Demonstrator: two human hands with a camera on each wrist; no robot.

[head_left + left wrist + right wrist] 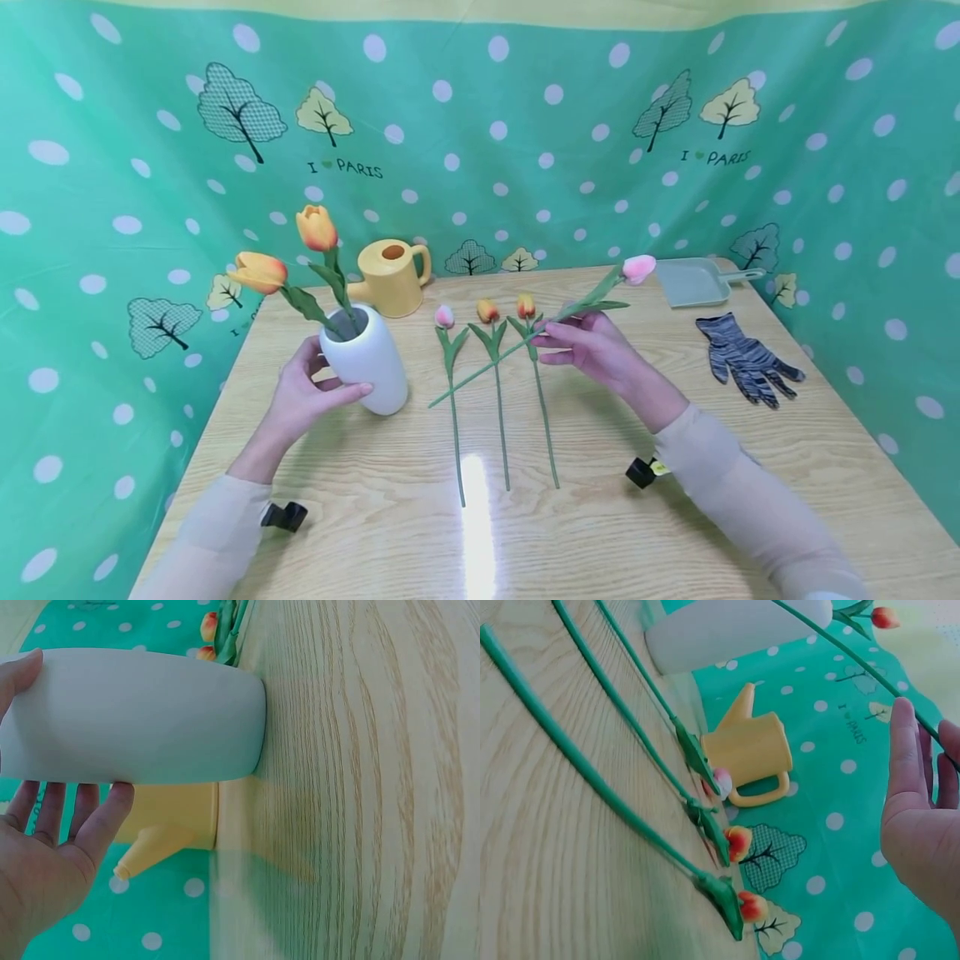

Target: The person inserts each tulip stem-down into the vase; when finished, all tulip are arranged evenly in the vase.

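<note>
Plainly, the head view shows both hands occupied: the left hand [306, 395] curves round the white vase [367, 360], thumb on the near side and fingers on the far side, parted by the vase's width, while the right hand [592, 346], to the right of the vase, pinches the held pink tulip [600, 292] by its stem between thumb and fingers. That stem slants down toward the vase, its cut end well outside the mouth, and crosses in view over three lying tulips [491, 340], one pink and two orange, on the tabletop [585, 533] right of the vase. Two orange tulips [316, 228] stand in the vase and lean out over its rim. Just behind the vase sits a yellow watering can [393, 279]; far to its right are a dustpan [693, 282] and a striped glove [750, 358]. From the left wrist, the thumb presses one side of the vase and the slightly spread fingertips touch the opposite side, with the base down at the tabletop. From the right wrist, nearly straight fingers meet the thumb on the thin green stem, which passes in front of the vase.
</note>
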